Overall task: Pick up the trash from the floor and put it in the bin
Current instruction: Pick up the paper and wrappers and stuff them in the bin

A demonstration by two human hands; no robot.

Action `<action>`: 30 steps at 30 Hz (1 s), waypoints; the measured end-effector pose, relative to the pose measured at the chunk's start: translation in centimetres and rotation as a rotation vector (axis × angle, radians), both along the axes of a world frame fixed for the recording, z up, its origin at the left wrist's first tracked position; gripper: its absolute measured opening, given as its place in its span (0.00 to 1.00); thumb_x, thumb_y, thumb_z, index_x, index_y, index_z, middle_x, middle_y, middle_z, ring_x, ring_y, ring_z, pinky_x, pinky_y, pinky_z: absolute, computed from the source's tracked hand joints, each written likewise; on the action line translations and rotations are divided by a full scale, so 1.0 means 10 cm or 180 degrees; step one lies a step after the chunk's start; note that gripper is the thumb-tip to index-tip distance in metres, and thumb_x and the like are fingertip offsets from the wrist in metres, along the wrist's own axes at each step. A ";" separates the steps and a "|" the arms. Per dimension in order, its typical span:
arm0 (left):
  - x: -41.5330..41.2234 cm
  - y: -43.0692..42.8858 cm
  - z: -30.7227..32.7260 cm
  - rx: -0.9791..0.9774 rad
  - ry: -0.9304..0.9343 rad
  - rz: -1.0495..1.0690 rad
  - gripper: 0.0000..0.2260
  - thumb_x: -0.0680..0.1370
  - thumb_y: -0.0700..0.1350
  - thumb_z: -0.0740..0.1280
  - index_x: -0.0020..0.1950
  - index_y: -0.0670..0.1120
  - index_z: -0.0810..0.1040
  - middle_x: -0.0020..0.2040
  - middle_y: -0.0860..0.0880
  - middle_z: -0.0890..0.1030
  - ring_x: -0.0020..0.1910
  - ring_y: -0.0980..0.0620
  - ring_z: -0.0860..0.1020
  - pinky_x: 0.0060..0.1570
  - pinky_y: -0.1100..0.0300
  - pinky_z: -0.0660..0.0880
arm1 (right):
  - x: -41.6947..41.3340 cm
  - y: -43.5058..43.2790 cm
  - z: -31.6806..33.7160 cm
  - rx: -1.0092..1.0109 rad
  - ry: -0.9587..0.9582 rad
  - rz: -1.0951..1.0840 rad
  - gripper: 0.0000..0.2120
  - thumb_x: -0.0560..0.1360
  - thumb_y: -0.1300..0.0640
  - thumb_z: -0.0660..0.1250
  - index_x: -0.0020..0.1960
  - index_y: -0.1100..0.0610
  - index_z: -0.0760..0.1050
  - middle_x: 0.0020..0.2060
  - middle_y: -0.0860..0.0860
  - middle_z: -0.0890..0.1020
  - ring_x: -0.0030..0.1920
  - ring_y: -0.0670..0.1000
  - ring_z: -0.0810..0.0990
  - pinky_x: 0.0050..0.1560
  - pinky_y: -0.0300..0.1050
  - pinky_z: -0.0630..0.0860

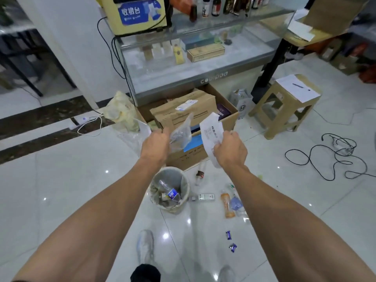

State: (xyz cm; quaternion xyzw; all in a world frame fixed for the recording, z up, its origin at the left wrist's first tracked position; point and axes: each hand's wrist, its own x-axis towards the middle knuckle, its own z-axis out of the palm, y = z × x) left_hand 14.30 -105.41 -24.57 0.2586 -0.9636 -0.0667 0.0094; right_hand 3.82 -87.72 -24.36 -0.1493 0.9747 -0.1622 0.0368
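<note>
My left hand [155,147] holds a clear crumpled plastic wrapper [181,133] up in the air. My right hand [229,147] grips a white printed plastic package [210,132]. Both are held above and beyond the small round bin [184,185], which is lined with a clear bag and holds bottles and scraps. On the floor to the bin's right lie a small clear bottle [199,173], a white flat packet [206,197], an orange bottle [227,204], a bluish crumpled wrapper [236,203] and two small blue candy wrappers [228,235] [232,247].
An open cardboard box [227,119] full of cartons stands right behind the bin, under a glass display counter [193,64]. A beige stool [286,106] with paper on it stands right. Black cables [325,159] sprawl on the tiles. A yellowish bag [120,107] sits left. My shoes [144,247] are below.
</note>
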 end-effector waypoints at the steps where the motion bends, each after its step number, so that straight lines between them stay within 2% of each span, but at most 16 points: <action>1: 0.01 -0.17 -0.09 0.0050 -0.0022 -0.0050 0.15 0.76 0.37 0.67 0.62 0.43 0.70 0.56 0.41 0.77 0.53 0.40 0.78 0.46 0.49 0.75 | 0.03 -0.15 -0.06 0.0046 -0.0012 -0.0053 0.10 0.76 0.55 0.64 0.55 0.57 0.74 0.52 0.56 0.75 0.50 0.58 0.78 0.49 0.51 0.74; 4: 0.03 -0.65 -0.32 0.0164 -0.0163 -0.0264 0.17 0.77 0.39 0.67 0.64 0.43 0.69 0.57 0.41 0.76 0.53 0.41 0.78 0.48 0.50 0.76 | 0.17 -0.58 -0.23 0.0237 -0.0065 -0.0273 0.09 0.76 0.55 0.63 0.53 0.56 0.74 0.51 0.55 0.76 0.47 0.59 0.79 0.61 0.59 0.71; 6: 0.03 -0.92 -0.46 0.0181 -0.0282 -0.0349 0.17 0.77 0.39 0.65 0.65 0.43 0.69 0.57 0.41 0.76 0.53 0.41 0.77 0.48 0.49 0.76 | 0.22 -0.85 -0.32 0.0345 -0.0116 -0.0294 0.11 0.77 0.53 0.61 0.56 0.57 0.74 0.53 0.56 0.75 0.48 0.59 0.79 0.63 0.60 0.70; 10: -0.02 -1.29 -0.77 0.0174 -0.0469 -0.0400 0.18 0.78 0.38 0.63 0.68 0.40 0.68 0.56 0.42 0.76 0.54 0.41 0.77 0.49 0.49 0.77 | 0.29 -1.19 -0.50 0.0172 -0.0243 -0.0430 0.15 0.76 0.54 0.62 0.60 0.59 0.71 0.56 0.55 0.74 0.52 0.59 0.78 0.50 0.55 0.77; 12: -0.08 -1.38 -0.94 0.0220 -0.0536 -0.0442 0.19 0.79 0.41 0.62 0.70 0.39 0.66 0.57 0.41 0.76 0.55 0.41 0.77 0.50 0.49 0.77 | 0.31 -1.27 -0.62 0.0130 -0.0180 -0.0506 0.18 0.75 0.55 0.63 0.62 0.60 0.69 0.53 0.56 0.75 0.50 0.59 0.78 0.43 0.49 0.75; 15: -0.17 -1.42 -1.21 0.0334 -0.0493 -0.0517 0.16 0.80 0.43 0.61 0.68 0.42 0.69 0.57 0.42 0.76 0.56 0.42 0.76 0.50 0.51 0.76 | 0.29 -1.32 -0.82 0.0202 -0.0219 -0.0625 0.18 0.75 0.55 0.63 0.64 0.58 0.69 0.51 0.54 0.76 0.46 0.57 0.78 0.39 0.46 0.70; 20: -0.35 -1.45 -1.93 0.0330 -0.0374 -0.0640 0.13 0.80 0.45 0.60 0.65 0.48 0.70 0.55 0.46 0.77 0.54 0.46 0.76 0.48 0.53 0.75 | 0.12 -1.37 -1.42 0.0433 0.0017 -0.0579 0.09 0.75 0.54 0.63 0.52 0.58 0.74 0.49 0.53 0.76 0.42 0.55 0.76 0.37 0.44 0.68; 24: -0.33 -1.42 -2.70 0.0166 -0.0631 -0.0798 0.13 0.77 0.42 0.66 0.61 0.46 0.74 0.49 0.46 0.77 0.47 0.46 0.78 0.43 0.52 0.77 | 0.06 -1.37 -2.04 0.0308 0.0274 -0.0362 0.06 0.73 0.57 0.66 0.45 0.60 0.74 0.41 0.55 0.77 0.37 0.57 0.74 0.34 0.44 0.64; 26: -0.28 -1.35 -3.20 0.0035 -0.1042 -0.0998 0.16 0.76 0.41 0.66 0.63 0.45 0.70 0.51 0.45 0.76 0.49 0.46 0.77 0.45 0.53 0.75 | 0.04 -1.32 -2.37 0.0356 0.0324 -0.0224 0.06 0.72 0.58 0.68 0.43 0.60 0.74 0.39 0.55 0.77 0.35 0.57 0.74 0.33 0.44 0.64; 30: -0.23 -1.23 -4.11 0.0046 -0.1277 -0.0942 0.19 0.77 0.43 0.64 0.67 0.46 0.67 0.59 0.46 0.75 0.56 0.46 0.75 0.51 0.54 0.72 | -0.04 -1.21 -3.03 0.0436 0.0364 0.0014 0.07 0.70 0.60 0.71 0.40 0.60 0.73 0.35 0.56 0.76 0.32 0.58 0.74 0.31 0.46 0.65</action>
